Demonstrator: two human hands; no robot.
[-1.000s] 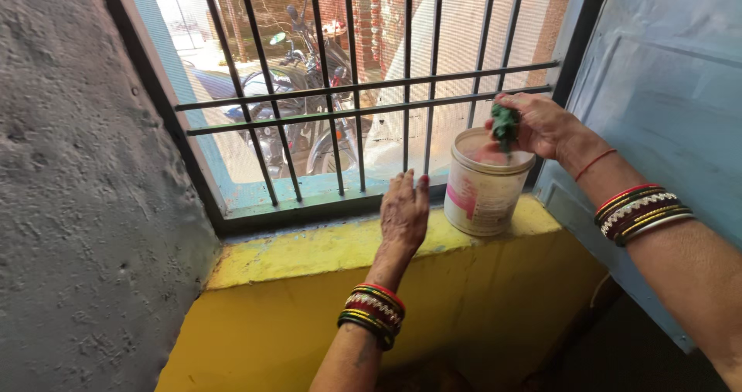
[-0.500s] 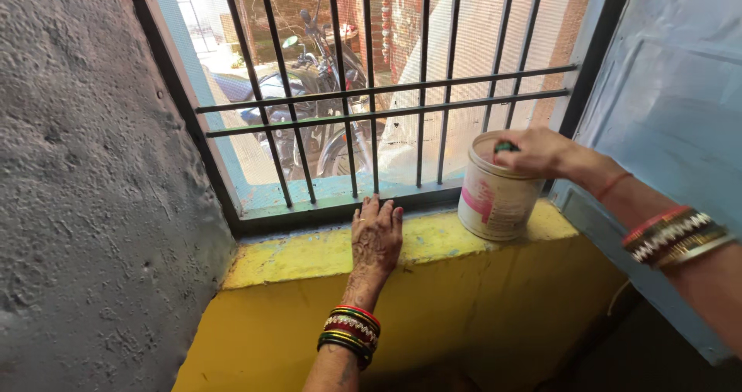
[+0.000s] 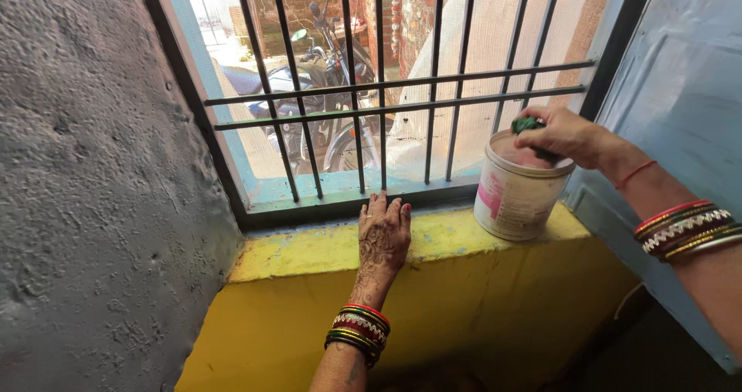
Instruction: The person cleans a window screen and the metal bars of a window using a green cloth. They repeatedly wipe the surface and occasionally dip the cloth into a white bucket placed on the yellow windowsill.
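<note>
My left hand (image 3: 382, 236) lies flat, palm down and fingers together, on the yellow window sill (image 3: 309, 249), holding nothing. Bangles circle that wrist. My right hand (image 3: 564, 134) hovers over the mouth of a white plastic bucket (image 3: 514, 195) that stands on the sill's right end, and its fingers are closed around a small green item (image 3: 527, 124), part of which dips into the bucket. The bucket's contents look pinkish. Its side carries a pink label.
A barred, meshed window (image 3: 386, 102) with dark metal bars rises right behind the sill. Outside it stands a motorcycle (image 3: 321, 90). A rough grey wall (image 3: 93, 183) closes the left side, and a pale blue door (image 3: 688, 106) stands on the right.
The view has shifted and my left hand has slid left along the sill. My right hand stays over the bucket, gripping the green item, now lower at the rim.
</note>
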